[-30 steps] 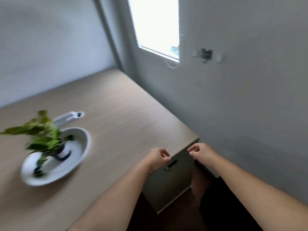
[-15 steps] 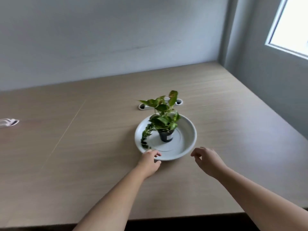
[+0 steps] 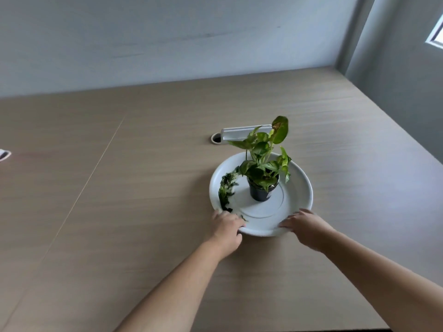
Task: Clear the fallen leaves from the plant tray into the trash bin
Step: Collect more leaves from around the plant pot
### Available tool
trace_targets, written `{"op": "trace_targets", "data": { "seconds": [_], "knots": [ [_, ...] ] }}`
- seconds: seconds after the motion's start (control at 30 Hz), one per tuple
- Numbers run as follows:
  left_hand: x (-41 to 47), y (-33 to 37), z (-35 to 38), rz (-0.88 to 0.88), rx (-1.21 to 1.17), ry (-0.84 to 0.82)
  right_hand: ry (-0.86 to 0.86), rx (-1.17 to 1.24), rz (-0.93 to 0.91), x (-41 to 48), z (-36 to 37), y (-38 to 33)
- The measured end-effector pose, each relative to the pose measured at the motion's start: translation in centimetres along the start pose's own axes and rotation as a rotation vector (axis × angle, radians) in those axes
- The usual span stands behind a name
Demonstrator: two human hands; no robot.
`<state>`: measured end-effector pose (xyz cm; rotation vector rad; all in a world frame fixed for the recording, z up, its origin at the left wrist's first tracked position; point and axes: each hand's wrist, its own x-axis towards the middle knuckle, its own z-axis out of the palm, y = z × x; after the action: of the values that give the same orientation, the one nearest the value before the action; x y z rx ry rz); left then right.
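Note:
A round white plant tray [image 3: 298, 188] sits on the wooden table. At its centre stands a small black pot [image 3: 261, 194] with a green leafy plant [image 3: 262, 154]. Fallen leaves [image 3: 226, 188] lie in a dark green arc along the tray's left inner side, reaching down to the near rim. My left hand [image 3: 227, 227] is curled on the near-left rim, fingertips right beside the lowest leaves. My right hand [image 3: 305, 225] lies over the near-right rim with its fingers on the edge and its thumb hidden. No trash bin is in view.
A white cable-port cover [image 3: 244, 134] with a round hole [image 3: 217, 139] sits in the table just behind the tray. Another white fitting [image 3: 3, 155] shows at the far left edge. Grey walls bound the table at the back and right, with a window corner [image 3: 436, 35] at the upper right.
My view swung left from the table's end back to the tray. Both hands then came forward and now rest on the tray's near rim, the right one newly touching it.

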<state>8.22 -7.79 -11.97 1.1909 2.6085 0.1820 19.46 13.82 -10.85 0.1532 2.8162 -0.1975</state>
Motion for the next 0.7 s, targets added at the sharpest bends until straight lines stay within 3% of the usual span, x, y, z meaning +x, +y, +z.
{"op": "trace_targets", "data": {
  "seconds": [0.2, 0.4, 0.6, 0.7],
  "knots": [
    [1.4, -1.4, -2.0, 0.013, 0.041, -0.08, 0.051, -0.127, 0.065, 0.2, -0.6, 0.2],
    [3.4, -3.4, -5.4, -0.088, 0.139, -0.22, -0.069, 0.153, -0.065, 0.1, -0.2, -2.0],
    [2.5, 0.7, -2.4, -0.104, -0.112, -0.178, 0.023, -0.13, -0.001, -0.2, -1.9, 3.0],
    [2.4, 2.2, -1.4, -0.09, -0.136, -0.107, 0.041, -0.103, 0.009, -0.1, -2.4, 2.3]
  ]
}}
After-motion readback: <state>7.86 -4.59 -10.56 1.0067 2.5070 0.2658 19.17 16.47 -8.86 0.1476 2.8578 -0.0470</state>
